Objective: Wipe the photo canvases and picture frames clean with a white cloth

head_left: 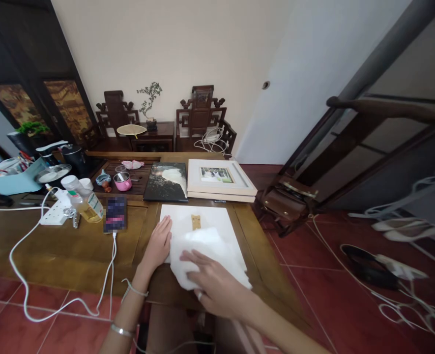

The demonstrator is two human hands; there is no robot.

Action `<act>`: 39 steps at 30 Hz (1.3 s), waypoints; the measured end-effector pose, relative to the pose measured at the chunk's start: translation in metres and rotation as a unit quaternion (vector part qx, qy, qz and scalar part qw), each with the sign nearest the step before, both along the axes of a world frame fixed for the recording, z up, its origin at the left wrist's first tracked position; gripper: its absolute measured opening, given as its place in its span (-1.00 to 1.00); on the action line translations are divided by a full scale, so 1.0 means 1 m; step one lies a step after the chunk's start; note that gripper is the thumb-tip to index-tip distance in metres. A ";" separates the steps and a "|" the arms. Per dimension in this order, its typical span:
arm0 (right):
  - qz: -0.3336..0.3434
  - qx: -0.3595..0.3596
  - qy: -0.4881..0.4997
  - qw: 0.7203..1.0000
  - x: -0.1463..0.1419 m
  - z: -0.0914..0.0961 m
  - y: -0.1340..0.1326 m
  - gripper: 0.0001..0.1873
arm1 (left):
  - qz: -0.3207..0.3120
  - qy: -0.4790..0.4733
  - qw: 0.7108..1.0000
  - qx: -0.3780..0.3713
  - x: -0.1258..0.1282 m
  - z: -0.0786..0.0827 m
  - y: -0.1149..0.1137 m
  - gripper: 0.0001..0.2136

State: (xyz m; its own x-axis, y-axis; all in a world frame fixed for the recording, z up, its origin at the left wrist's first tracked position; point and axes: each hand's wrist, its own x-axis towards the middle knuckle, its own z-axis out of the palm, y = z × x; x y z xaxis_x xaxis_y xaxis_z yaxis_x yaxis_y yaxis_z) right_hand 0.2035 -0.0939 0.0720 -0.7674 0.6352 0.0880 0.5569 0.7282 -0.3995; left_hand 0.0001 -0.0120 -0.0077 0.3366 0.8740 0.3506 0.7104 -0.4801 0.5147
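A white rectangular board [210, 216] lies on the wooden table in front of me, with a small gold-brown patch [195, 221] near its middle. My left hand [160, 242] rests flat along the board's left edge, fingers stretched out. Over the board's near part spreads a soft white sheet [210, 242], rumpled and hanging past the front edge; whether it is foam wrap or cloth I cannot tell. My right hand [210, 278] grips this sheet near its front edge, its fingers laid over the top. A ring shows on that hand, and part of its grip is hidden.
Beyond the board sit stacked picture frames [220, 179] and a dark photo panel [165, 182]. To the left are a charging phone [115, 215], a bottle [91, 206], a power strip [57, 211] and a pink cup [123, 182]. A white cable [18, 275] droops off the table.
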 end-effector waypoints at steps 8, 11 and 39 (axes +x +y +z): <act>-0.140 0.009 -0.049 0.989 0.008 0.003 0.068 -0.73 | -0.003 -0.011 1.000 0.001 0.000 -0.003 0.001 -0.58; -0.186 0.054 -0.066 0.979 -0.019 -0.005 0.098 -0.68 | 0.001 -0.053 0.999 -0.007 0.000 -0.001 0.001 -0.58; -0.128 -0.007 -0.053 0.990 -0.059 0.010 0.158 -0.71 | 0.015 -0.071 0.997 -0.033 0.002 0.007 0.001 -0.61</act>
State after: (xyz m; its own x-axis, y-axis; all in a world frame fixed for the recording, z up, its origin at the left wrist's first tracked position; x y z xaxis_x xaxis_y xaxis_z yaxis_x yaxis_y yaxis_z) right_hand 0.1444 0.0636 0.0823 -0.5849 0.8111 0.0047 0.7626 0.5519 -0.3373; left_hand 0.0022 -0.0115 -0.0008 0.2610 0.9058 0.3338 0.6414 -0.4211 0.6413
